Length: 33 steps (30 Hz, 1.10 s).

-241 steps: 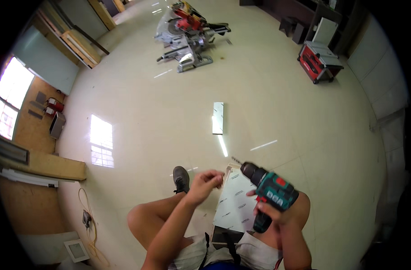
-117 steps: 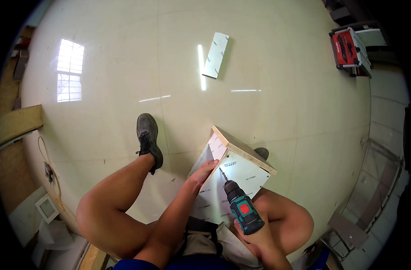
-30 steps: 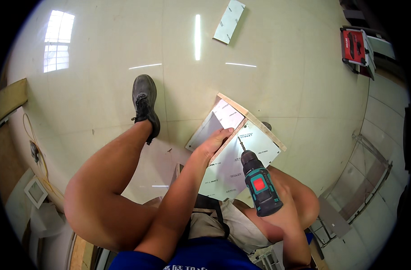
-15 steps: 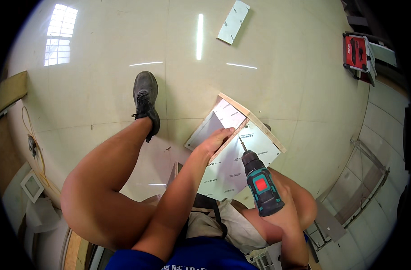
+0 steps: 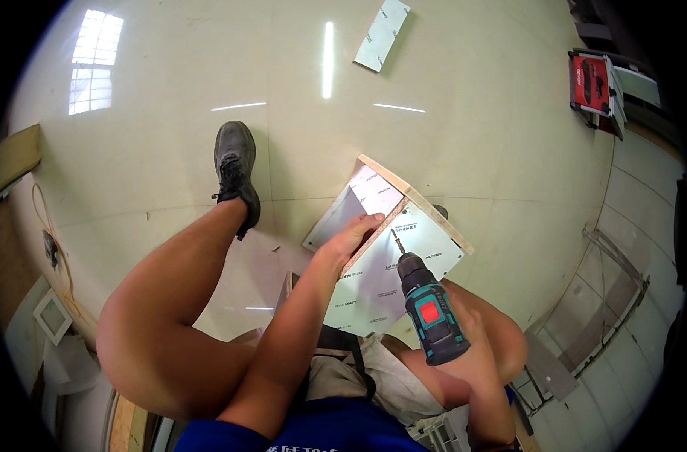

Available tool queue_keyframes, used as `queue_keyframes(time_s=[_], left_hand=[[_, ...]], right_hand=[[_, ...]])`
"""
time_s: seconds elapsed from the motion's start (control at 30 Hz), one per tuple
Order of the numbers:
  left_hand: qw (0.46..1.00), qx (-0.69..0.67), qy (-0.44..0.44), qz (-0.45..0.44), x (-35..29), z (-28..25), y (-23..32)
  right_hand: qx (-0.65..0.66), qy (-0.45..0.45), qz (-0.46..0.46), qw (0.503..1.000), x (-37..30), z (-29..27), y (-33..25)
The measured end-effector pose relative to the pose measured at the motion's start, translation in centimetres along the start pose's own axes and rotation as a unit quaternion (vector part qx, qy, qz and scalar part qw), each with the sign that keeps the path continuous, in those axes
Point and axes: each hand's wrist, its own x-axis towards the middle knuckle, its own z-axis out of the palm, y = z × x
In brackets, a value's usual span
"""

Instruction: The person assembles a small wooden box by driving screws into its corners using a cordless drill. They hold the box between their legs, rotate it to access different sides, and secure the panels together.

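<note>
A box-like cabinet of wood-edged boards leans between my knees, its white panel [image 5: 373,290] covered in printed film. My left hand [image 5: 351,235] is closed round the raw edge of an inner board [image 5: 375,239], fingers on the compartment side. In my right hand [image 5: 475,343] is a teal and black cordless drill [image 5: 434,320], its grip hidden under its body. The drill's bit [image 5: 397,239] points up and away from me over the white panel, near the held board. Whether the tip touches the panel I cannot tell.
A loose white board [image 5: 382,36] lies on the glossy floor at the far side. To the far right stands a red and silver tool case [image 5: 593,84]. A yellow cord [image 5: 63,275] runs along the left, near a small white frame [image 5: 53,316]. My shoe [image 5: 235,169] rests left of the cabinet.
The whole scene has shifted slightly left in the picture. My hands, the drill and the cabinet keep nearly the same places relative to one another.
</note>
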Motion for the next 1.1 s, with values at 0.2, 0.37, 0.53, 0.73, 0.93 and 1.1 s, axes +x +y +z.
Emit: queue_keyframes(time_s=[0.2, 0.37, 0.53, 0.73, 0.93, 1.1], left_hand=[[0.995, -0.078, 0.045, 0.032, 1.3, 3.3, 3.5], [0.978, -0.174, 0.110, 0.028, 9.3, -2.4, 3.1], [0.958, -0.224, 0.179, -0.006, 14.8, -6.6, 2.0], [0.948, -0.235, 0.212, -0.039, 18.3, -9.4, 1.8], [0.963, -0.194, 0.187, -0.022, 20.0, -11.4, 1.3], [0.957, -0.193, 0.216, 0.000, 19.5, -9.4, 1.5]], right_hand=[[0.005, -0.012, 0.037, 0.999, 0.0, -0.5, 0.7], [-0.007, -0.015, 0.013, 1.000, 0.4, -0.6, 1.0], [0.035, -0.046, 0.065, 0.996, 0.5, -1.6, 2.0], [0.050, -0.072, 0.053, 0.995, 0.5, -2.3, 3.4], [0.046, -0.067, 0.033, 0.996, 0.4, -2.2, 3.8], [0.036, -0.064, 0.043, 0.996, 0.6, -2.2, 3.5]])
